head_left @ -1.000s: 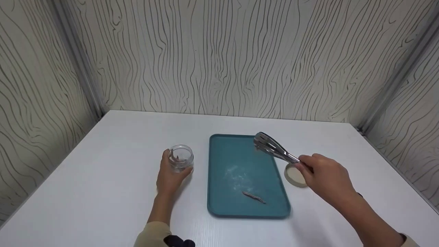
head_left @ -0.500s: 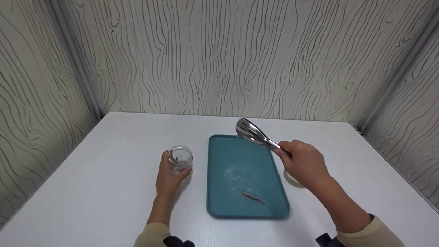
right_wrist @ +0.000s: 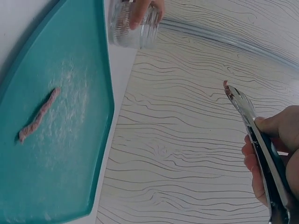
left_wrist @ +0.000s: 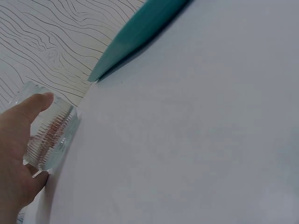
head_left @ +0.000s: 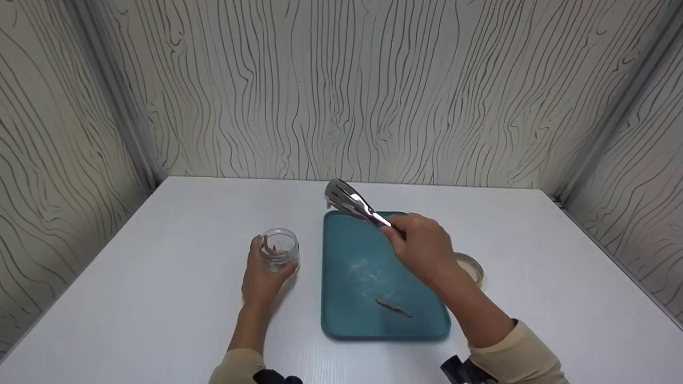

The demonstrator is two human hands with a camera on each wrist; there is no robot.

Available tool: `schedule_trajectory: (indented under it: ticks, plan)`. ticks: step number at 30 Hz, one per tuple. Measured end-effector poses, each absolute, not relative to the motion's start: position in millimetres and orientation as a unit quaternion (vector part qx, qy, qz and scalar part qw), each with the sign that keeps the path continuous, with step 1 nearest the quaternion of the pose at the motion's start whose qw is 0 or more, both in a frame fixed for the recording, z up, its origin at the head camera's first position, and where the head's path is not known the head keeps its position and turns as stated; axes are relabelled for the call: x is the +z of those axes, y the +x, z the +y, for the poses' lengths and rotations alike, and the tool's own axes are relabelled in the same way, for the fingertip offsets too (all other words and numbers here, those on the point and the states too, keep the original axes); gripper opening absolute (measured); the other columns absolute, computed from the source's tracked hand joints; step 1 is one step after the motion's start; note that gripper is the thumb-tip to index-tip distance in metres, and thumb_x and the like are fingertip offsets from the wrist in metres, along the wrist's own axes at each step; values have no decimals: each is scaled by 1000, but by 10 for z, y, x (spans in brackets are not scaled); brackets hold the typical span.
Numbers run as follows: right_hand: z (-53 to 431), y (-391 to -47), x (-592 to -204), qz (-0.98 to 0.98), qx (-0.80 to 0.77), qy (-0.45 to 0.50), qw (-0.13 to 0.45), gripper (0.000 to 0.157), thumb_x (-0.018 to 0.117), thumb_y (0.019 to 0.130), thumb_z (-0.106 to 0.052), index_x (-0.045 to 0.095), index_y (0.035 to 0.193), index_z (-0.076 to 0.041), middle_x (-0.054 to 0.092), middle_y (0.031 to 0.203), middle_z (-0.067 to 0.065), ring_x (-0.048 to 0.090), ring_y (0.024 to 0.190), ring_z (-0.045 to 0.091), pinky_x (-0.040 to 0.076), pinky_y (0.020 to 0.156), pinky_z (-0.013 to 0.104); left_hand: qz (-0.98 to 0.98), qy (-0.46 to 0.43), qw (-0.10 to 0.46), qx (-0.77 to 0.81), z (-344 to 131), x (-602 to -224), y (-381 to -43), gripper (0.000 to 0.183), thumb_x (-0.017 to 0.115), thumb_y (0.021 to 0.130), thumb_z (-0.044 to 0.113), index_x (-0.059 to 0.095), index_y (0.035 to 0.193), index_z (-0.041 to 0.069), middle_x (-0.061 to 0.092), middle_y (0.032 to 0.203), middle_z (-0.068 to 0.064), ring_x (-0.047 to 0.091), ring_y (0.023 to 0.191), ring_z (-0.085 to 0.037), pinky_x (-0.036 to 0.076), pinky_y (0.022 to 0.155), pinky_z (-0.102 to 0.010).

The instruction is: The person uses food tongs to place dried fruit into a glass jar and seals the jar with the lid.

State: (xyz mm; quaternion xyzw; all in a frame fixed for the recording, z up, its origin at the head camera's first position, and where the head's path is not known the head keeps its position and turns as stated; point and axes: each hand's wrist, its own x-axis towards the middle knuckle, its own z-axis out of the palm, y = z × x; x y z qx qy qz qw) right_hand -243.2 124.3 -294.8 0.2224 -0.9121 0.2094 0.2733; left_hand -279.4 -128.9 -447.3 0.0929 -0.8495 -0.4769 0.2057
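1. Left hand: thumb and fingers curl round the glass jar, gripping its side.
2. Jar: stands upright on the white table, left of the teal tray and apart from it. Its mouth faces up; brownish strips are visible inside.
3. Right hand: fingers wrap the handle of the metal tongs, thumb along the upper side.
4. Tongs: held in the air, slotted ends pointing away and to the left. A small reddish piece protrudes at the tips; I cannot tell its full length.
5. Tray: one loose strip lies at the near end, beside whitish smears.
6. Round lid: rests right of the tray, partly hidden behind the right forearm.
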Motion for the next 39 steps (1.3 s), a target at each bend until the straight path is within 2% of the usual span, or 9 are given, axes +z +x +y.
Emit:
schedule_trajectory:
  ticks: [5, 12, 21, 31, 39]
  plan:
    - [1105, -2474, -3014, -910, 224, 231, 260, 11, 60, 81, -17, 61, 72, -10, 47, 59, -4, 40, 50, 9, 35, 43, 26, -849, 97, 202, -479, -1289, -4472, -2796, 87, 74, 65, 30, 22, 132, 13, 32, 134, -11, 26, 123, -27, 25, 95, -46]
    - [912, -2542, -3110, -920, 262, 203, 209, 17, 58, 82, -20, 58, 67, -13, 44, 54, -7, 40, 48, 8, 34, 42, 24, -849, 96, 201, -479, -1296, -4474, -2808, 86, 74, 65, 29, 22, 132, 13, 32, 134, -12, 26, 123, -28, 25, 95, -46]
    - [669, -2596, -3280, -936, 264, 175, 154, 15, 57, 83, -22, 63, 74, -12, 47, 57, -6, 41, 48, 9, 33, 41, 23, -852, 95, 205, -473, -1303, -4475, -2806, 86, 74, 64, 30, 23, 131, 13, 33, 133, -12, 28, 122, -28, 26, 95, -44]
    - [517, -2597, -3439, -937, 242, 192, 161, 18, 59, 82, -21, 63, 67, -12, 45, 53, -6, 39, 46, 9, 31, 40, 24, -853, 95, 209, -469, -1284, -4469, -2804, 84, 74, 64, 31, 25, 130, 16, 35, 132, -8, 29, 121, -25, 27, 94, -44]
    - [451, -2590, -3543, -946, 231, 181, 134, 15, 59, 81, -21, 65, 74, -10, 47, 57, -6, 40, 49, 9, 33, 41, 23, -849, 88, 204, -479, -1296, -4471, -2799, 84, 74, 64, 31, 24, 130, 16, 34, 132, -8, 29, 121, -25, 26, 94, -44]
